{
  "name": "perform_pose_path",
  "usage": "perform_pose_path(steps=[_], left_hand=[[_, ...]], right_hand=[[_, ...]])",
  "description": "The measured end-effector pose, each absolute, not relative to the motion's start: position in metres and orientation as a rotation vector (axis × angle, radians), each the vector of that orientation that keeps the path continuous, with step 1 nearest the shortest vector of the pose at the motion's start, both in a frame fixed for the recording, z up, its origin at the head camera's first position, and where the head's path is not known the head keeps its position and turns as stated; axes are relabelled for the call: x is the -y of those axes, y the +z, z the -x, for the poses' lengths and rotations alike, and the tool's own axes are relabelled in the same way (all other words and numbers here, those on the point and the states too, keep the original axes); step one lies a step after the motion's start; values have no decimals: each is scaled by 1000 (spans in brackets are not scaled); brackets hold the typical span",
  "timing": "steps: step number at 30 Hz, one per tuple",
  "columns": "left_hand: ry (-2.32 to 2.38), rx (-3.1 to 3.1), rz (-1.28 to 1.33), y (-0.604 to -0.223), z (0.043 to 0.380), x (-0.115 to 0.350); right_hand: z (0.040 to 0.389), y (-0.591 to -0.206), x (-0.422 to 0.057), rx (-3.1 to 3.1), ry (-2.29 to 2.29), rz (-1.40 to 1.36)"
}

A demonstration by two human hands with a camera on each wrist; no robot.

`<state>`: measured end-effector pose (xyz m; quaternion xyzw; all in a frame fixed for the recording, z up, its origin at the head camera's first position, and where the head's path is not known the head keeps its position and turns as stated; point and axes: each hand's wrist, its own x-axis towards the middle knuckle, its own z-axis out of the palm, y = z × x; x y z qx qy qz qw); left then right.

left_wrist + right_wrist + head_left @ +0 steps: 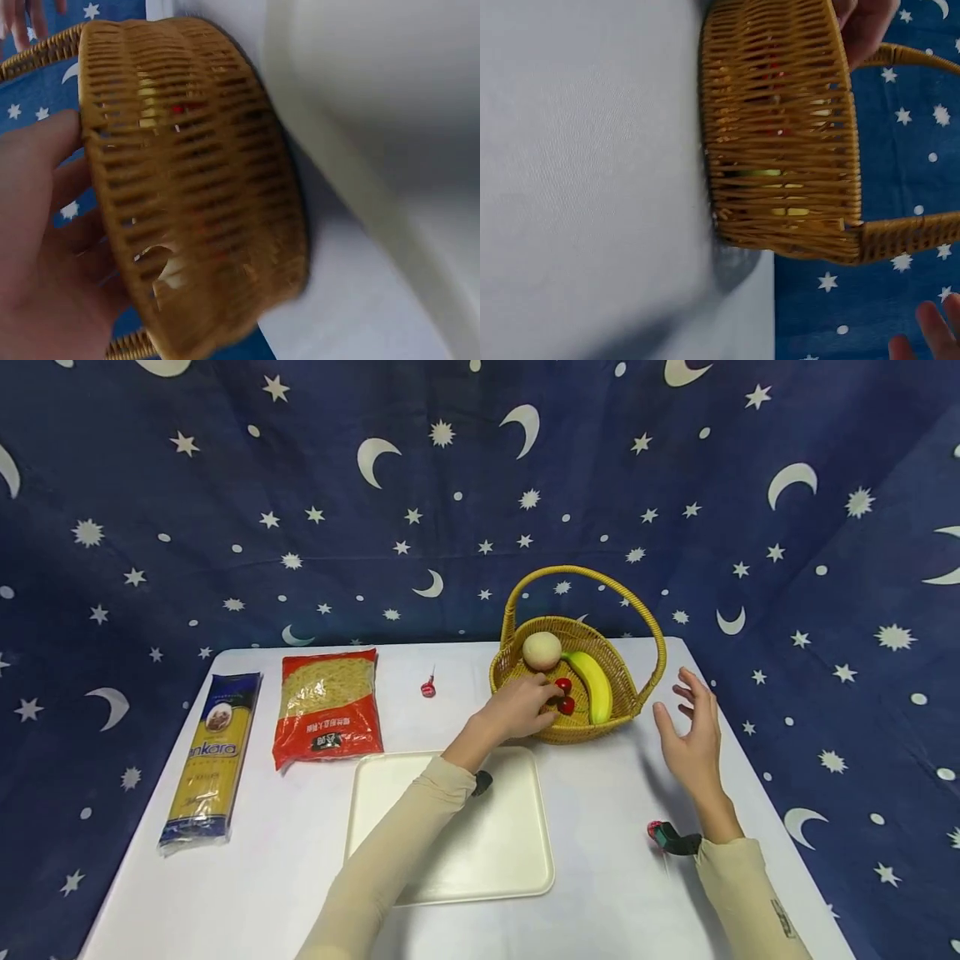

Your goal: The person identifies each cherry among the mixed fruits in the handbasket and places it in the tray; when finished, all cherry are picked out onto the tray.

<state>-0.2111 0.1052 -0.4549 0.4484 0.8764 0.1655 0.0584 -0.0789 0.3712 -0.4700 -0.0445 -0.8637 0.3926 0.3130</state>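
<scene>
My left hand (522,706) reaches over the near left rim of a wicker basket (570,732), its fingertips right at two small shiny red fruits (567,704). In the left wrist view the fingers pass behind the basket wall, so their tips are hidden there. Beside the red fruits lie a yellow banana (595,687) and a round beige fruit (542,651). My right hand (692,745) hovers to the right of the basket, apart from it, with fingers spread and nothing held. The right wrist view catches only its fingertips (934,330).
A cream tray (480,852) lies under my left forearm. Farther left are a red pasta bag (327,706) and a long spaghetti pack (212,760). One lollipop (428,688) lies behind the tray, another lollipop (654,830) near my right wrist. The basket's tall handle (581,572) arches upward.
</scene>
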Motion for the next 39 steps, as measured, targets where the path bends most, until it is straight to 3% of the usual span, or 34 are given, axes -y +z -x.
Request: perform_pose_path(steps=[11, 19, 39], left_hand=[[327, -2579, -1203, -451, 219, -150], [293, -2613, -1131, -461, 229, -156], [354, -2650, -1192, -472, 228, -177]], right_hand=[[101, -477, -369, 2347, 1081, 69], [97, -452, -346, 2338, 1151, 80], [91, -447, -346, 2346, 1177, 103]])
